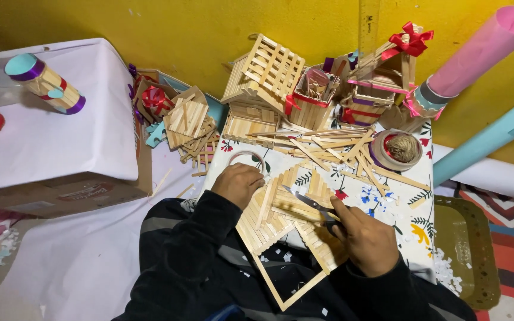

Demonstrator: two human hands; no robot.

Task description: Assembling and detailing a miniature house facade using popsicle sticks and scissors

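The scissors (307,205) handles seem hidden inside the right hand (367,241).

Pale matt wooden stick frame (281,217); shiny metal blade (304,200); rough twine ball (402,148); glossy red ribbon (410,40).

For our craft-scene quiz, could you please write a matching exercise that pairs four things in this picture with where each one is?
Things:
1. red ribbon bow
2. ball of twine
3. scissors
4. striped tube with a teal cap

Places:
A. on the white-covered box at the left
B. in the right hand, over the stick panel
C. on top of a small stick house by the yellow wall
D. in a round holder on the floral cloth

Pairs: 1-C, 2-D, 3-B, 4-A
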